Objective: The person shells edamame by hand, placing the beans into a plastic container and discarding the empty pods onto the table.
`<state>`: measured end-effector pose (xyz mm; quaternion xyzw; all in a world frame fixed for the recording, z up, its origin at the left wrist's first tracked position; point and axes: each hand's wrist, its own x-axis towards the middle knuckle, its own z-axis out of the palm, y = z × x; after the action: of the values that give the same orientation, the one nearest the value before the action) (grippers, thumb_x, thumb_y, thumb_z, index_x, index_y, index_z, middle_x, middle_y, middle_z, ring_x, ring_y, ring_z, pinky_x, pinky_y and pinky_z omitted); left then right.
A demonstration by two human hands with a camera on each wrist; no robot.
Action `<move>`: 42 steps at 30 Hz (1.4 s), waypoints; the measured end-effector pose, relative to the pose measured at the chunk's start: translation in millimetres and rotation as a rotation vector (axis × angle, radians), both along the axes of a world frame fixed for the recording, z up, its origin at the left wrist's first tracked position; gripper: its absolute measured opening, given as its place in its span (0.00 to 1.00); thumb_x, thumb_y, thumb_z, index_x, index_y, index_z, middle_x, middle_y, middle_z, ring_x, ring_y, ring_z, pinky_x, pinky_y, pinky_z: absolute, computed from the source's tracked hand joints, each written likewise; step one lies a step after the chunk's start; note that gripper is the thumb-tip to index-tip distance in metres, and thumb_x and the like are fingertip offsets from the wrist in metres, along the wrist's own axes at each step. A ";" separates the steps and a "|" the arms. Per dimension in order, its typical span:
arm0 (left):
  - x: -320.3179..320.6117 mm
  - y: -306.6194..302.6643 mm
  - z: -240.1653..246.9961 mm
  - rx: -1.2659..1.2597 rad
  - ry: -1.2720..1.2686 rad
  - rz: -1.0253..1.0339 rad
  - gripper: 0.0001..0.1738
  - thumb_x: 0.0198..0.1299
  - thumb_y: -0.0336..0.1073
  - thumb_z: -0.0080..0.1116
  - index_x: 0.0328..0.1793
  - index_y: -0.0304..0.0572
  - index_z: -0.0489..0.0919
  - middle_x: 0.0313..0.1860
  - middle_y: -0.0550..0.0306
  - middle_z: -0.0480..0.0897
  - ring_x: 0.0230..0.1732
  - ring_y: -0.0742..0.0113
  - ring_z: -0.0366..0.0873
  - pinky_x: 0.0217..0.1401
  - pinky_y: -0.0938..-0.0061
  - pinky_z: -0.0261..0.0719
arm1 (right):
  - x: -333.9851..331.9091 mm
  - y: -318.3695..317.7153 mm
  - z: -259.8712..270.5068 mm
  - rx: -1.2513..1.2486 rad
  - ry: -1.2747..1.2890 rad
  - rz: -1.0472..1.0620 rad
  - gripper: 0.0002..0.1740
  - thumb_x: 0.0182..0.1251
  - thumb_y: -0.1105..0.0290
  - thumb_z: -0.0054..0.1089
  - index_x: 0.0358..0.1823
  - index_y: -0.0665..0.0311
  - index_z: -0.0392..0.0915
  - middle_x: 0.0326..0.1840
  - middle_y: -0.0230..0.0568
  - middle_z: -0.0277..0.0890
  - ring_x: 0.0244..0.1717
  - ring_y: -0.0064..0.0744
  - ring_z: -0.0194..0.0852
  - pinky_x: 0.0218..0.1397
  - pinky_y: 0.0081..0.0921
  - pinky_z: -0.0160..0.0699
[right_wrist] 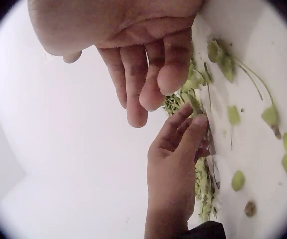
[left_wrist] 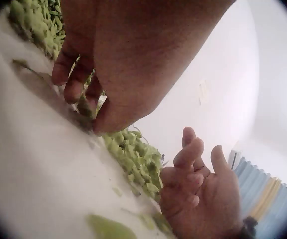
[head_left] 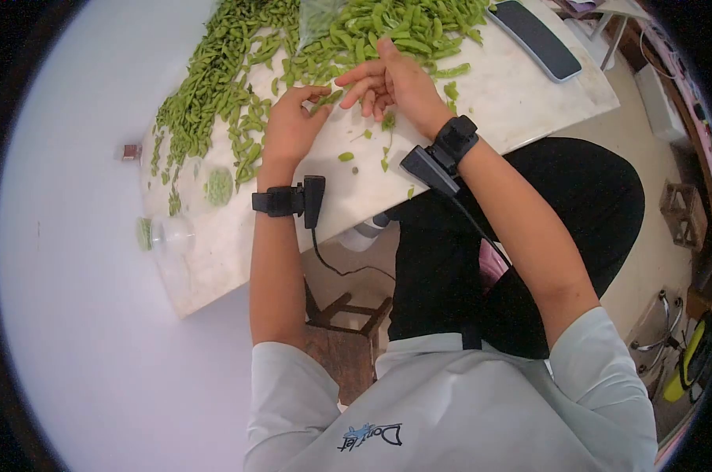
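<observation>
My left hand (head_left: 290, 130) pinches a green soybean pod (head_left: 331, 98) between thumb and fingers, low over the white tabletop. In the right wrist view the pod (right_wrist: 194, 104) sticks out past the left fingertips. Close by on the right, my right hand (head_left: 403, 88) is raised with its fingers loosely extended and nothing in them. Just beyond both hands lies a heap of plump green pods (head_left: 403, 31). A larger mass of pods (head_left: 202, 98) spreads along the left side of the table. In the left wrist view, the left hand's own fingers partly hide its pod.
Leaf scraps and a stem (head_left: 386, 153) lie in front of the right hand. Clear plastic cups, one holding green beans (head_left: 218, 187), stand at the left edge. A dark phone-like device (head_left: 537, 39) rests at the back right. A clear plastic bag (head_left: 318, 20) lies on the pods.
</observation>
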<state>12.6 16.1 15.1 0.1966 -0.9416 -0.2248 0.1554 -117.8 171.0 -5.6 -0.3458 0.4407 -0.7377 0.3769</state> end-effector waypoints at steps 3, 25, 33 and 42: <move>0.2 -1.5 1.0 0.080 -0.018 -0.001 0.14 0.52 0.35 0.64 0.46 0.41 0.82 0.33 0.57 0.81 0.28 0.69 0.73 0.35 0.75 0.73 | -2.3 -1.2 -1.2 0.013 -0.042 0.031 0.43 0.72 0.37 0.25 0.45 0.73 0.79 0.29 0.46 0.83 0.18 0.22 0.73 0.20 0.17 0.73; -34.4 20.3 -13.0 1.205 0.662 -0.270 0.20 0.68 0.35 0.50 0.63 0.33 0.70 0.51 0.53 0.79 0.42 0.71 0.75 0.47 0.76 0.74 | 1.6 -6.9 -6.3 0.129 0.225 -0.008 0.15 0.67 0.58 0.57 0.38 0.64 0.80 0.23 0.30 0.76 0.18 0.15 0.68 0.20 0.15 0.67; -22.6 16.6 -23.6 1.253 0.635 -0.238 0.11 0.67 0.32 0.50 0.53 0.35 0.73 0.48 0.54 0.78 0.45 0.68 0.75 0.48 0.74 0.74 | 3.8 -10.2 -10.1 0.124 0.399 -0.066 0.17 0.67 0.55 0.55 0.31 0.62 0.81 0.17 0.26 0.71 0.16 0.14 0.64 0.19 0.17 0.63; -21.4 -2.0 -35.3 1.172 0.604 -0.266 0.09 0.67 0.32 0.52 0.48 0.33 0.73 0.41 0.55 0.78 0.41 0.66 0.77 0.50 0.71 0.76 | 5.8 -3.7 -1.0 0.023 0.428 -0.094 0.18 0.68 0.61 0.55 0.25 0.67 0.76 0.15 0.29 0.67 0.16 0.16 0.60 0.20 0.19 0.60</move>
<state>-8.8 14.0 -20.2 0.0595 -0.5954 -0.7610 0.2506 -112.0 167.3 -6.6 -0.4692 0.5347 -0.6591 0.2442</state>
